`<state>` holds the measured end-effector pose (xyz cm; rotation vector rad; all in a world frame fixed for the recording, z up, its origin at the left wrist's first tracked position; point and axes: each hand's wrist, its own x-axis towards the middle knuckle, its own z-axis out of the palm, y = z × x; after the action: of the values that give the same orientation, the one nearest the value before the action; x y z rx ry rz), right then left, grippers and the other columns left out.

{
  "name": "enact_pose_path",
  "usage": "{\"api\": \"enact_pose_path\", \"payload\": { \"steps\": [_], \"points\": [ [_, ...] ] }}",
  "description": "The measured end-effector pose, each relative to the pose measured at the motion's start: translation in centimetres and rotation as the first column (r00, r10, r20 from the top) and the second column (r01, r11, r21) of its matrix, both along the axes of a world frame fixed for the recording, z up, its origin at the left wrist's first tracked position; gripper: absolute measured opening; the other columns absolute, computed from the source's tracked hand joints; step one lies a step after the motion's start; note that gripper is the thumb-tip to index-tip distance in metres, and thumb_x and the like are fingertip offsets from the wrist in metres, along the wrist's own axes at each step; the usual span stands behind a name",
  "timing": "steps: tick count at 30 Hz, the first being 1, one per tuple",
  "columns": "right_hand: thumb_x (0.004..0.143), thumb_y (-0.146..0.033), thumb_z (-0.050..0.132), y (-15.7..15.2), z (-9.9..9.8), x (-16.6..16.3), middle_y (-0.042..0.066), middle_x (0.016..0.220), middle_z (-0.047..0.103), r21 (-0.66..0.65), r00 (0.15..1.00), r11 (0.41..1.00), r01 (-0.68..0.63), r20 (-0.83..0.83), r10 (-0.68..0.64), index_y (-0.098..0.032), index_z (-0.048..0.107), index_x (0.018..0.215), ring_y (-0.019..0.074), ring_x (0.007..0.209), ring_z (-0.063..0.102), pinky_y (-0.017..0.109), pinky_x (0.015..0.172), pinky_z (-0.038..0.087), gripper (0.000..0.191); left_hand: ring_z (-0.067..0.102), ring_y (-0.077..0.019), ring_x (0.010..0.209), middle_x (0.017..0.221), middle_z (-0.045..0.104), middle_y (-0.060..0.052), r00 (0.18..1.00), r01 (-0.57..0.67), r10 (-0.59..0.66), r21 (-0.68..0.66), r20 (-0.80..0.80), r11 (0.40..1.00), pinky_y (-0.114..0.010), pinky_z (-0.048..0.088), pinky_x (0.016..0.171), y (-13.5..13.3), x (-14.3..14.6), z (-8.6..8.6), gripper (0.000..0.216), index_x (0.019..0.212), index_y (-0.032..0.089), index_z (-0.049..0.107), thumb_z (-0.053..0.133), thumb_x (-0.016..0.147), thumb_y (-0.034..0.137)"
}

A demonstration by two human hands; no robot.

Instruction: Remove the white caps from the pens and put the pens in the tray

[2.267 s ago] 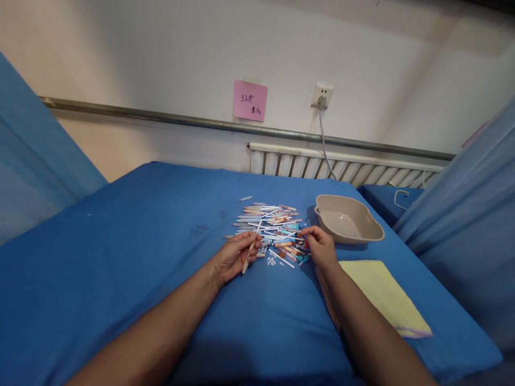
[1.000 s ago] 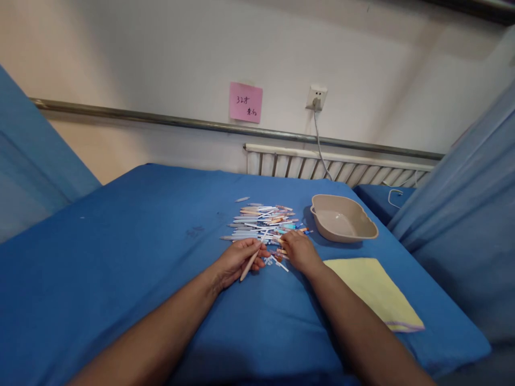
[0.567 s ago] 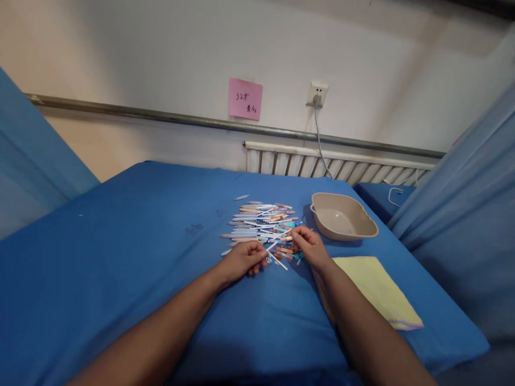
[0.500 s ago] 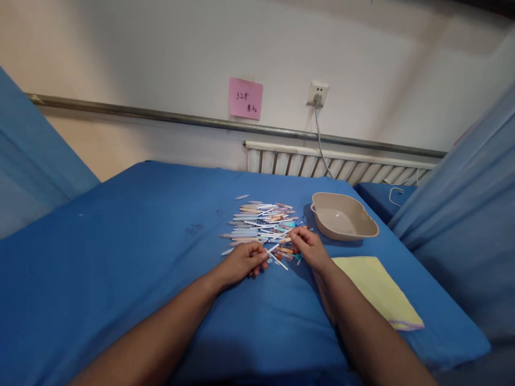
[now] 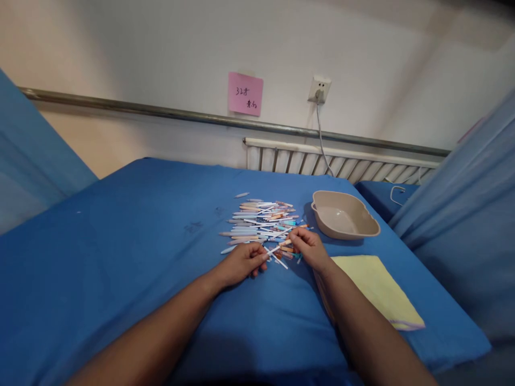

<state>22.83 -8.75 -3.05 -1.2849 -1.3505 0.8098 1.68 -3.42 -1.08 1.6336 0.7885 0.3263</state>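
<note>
My left hand pinches one end of a thin white stick, which looks like a pen refill. Between the fingertips of my right hand is a short pale-orange pen part. The stick's upper end meets this part; how far it goes in is too small to tell. Under and behind both hands lies a pile of pen pieces: tapered grey-blue barrels on the left, more white sticks across the middle, and small orange and teal pieces on the right, partly hidden by my right hand.
A beige plastic basin stands right of the pile. Nearer me, a folded yellow cloth lies partly under my right forearm. A blue sheet covers the bed. Behind are a radiator and a metal rail; curtains hang at both sides.
The white stick in my left hand and the orange pen part in my right hand were slightly apart; now they meet in line. The hands have barely shifted.
</note>
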Motion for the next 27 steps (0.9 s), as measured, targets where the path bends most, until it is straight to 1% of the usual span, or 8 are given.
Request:
{"api": "enact_pose_path", "payload": {
  "steps": [7, 11, 13, 16, 20, 22, 24, 27],
  "points": [
    [0.085, -0.037, 0.051, -0.4, 0.4, -0.3, -0.004, 0.058, 0.047, 0.016, 0.995, 1.000, -0.009, 0.097, 0.007, -0.018, 0.057, 0.071, 0.0100, 0.053, 0.042, 0.022, 0.052, 0.034, 0.024, 0.048, -0.0083, 0.046, 0.064, 0.063, 0.000, 1.000, -0.009, 0.010, 0.041, -0.024, 0.999, -0.019, 0.035, 0.046, -0.2, 0.0, 0.1, 0.026, 0.075, 0.016, 0.057, 0.057, 0.079, 0.042],
    [0.086, -0.034, 0.051, -0.5, 0.4, -1.0, -0.002, 0.062, 0.054, 0.011, 0.986, 0.999, -0.036, 0.164, 0.033, -0.018, 0.059, 0.073, 0.0109, 0.057, 0.046, 0.022, 0.053, 0.036, 0.022, 0.049, -0.0093, 0.048, 0.065, 0.062, 0.000, 0.999, 0.012, -0.010, 0.078, -0.030, 0.997, -0.020, 0.036, 0.047, -0.2, -0.1, -0.1, 0.026, 0.077, 0.017, 0.057, 0.055, 0.081, 0.042],
    [0.085, -0.034, 0.052, -0.5, 0.3, -1.5, -0.001, 0.065, 0.057, 0.010, 0.980, 0.998, -0.064, 0.189, 0.061, -0.018, 0.061, 0.075, 0.0116, 0.059, 0.049, 0.022, 0.055, 0.038, 0.020, 0.050, -0.0103, 0.052, 0.066, 0.062, 0.001, 1.000, 0.025, -0.024, 0.109, -0.013, 0.994, -0.020, 0.037, 0.049, -0.2, -0.3, -0.1, 0.024, 0.082, 0.017, 0.059, 0.056, 0.080, 0.041],
    [0.085, -0.034, 0.054, -0.6, 0.1, -2.2, -0.001, 0.067, 0.058, -0.016, 0.976, 0.991, -0.131, 0.171, 0.131, -0.019, 0.062, 0.081, 0.0117, 0.059, 0.050, 0.022, 0.055, 0.038, 0.017, 0.054, -0.0134, 0.063, 0.072, 0.063, 0.001, 0.998, 0.052, -0.057, 0.166, 0.030, 0.985, -0.021, 0.040, 0.058, -0.3, -0.6, -0.1, 0.027, 0.098, 0.019, 0.060, 0.062, 0.078, 0.037],
    [0.084, -0.034, 0.055, -0.8, -0.1, -2.6, -0.001, 0.068, 0.059, -0.039, 0.973, 0.985, -0.166, 0.155, 0.170, -0.019, 0.062, 0.087, 0.0115, 0.058, 0.050, 0.022, 0.054, 0.038, 0.016, 0.059, -0.0182, 0.083, 0.085, 0.067, -0.002, 0.991, 0.091, -0.107, 0.191, 0.078, 0.977, -0.027, 0.042, 0.078, -0.5, -0.7, 0.0, 0.041, 0.121, 0.020, 0.051, 0.057, 0.082, 0.031],
    [0.084, -0.032, 0.056, -0.8, -0.1, -2.6, -0.001, 0.069, 0.060, -0.026, 0.967, 0.987, -0.157, 0.197, 0.159, -0.019, 0.062, 0.086, 0.0116, 0.060, 0.051, 0.022, 0.055, 0.038, 0.015, 0.059, -0.0201, 0.089, 0.088, 0.068, -0.004, 0.992, 0.083, -0.099, 0.190, 0.076, 0.978, -0.029, 0.041, 0.084, -0.5, -0.7, 0.1, 0.043, 0.125, 0.020, 0.048, 0.055, 0.083, 0.030],
    [0.083, -0.030, 0.056, -0.9, 0.1, -2.7, -0.001, 0.069, 0.061, -0.015, 0.956, 0.985, -0.171, 0.238, 0.170, -0.019, 0.063, 0.083, 0.0114, 0.059, 0.051, 0.022, 0.055, 0.038, 0.013, 0.060, -0.0221, 0.094, 0.092, 0.069, -0.005, 0.995, 0.060, -0.075, 0.198, 0.069, 0.978, -0.030, 0.040, 0.086, -0.5, -0.8, 0.1, 0.043, 0.124, 0.022, 0.050, 0.056, 0.082, 0.029],
    [0.083, -0.026, 0.056, -0.9, 0.3, -2.9, -0.001, 0.069, 0.063, 0.001, 0.942, 0.980, -0.199, 0.275, 0.191, -0.019, 0.063, 0.081, 0.0112, 0.059, 0.052, 0.022, 0.056, 0.039, 0.011, 0.060, -0.0234, 0.094, 0.096, 0.070, -0.005, 0.997, 0.036, -0.051, 0.240, 0.060, 0.970, -0.030, 0.041, 0.085, -0.5, -0.9, 0.1, 0.042, 0.122, 0.025, 0.054, 0.058, 0.080, 0.026]
  ]
}}
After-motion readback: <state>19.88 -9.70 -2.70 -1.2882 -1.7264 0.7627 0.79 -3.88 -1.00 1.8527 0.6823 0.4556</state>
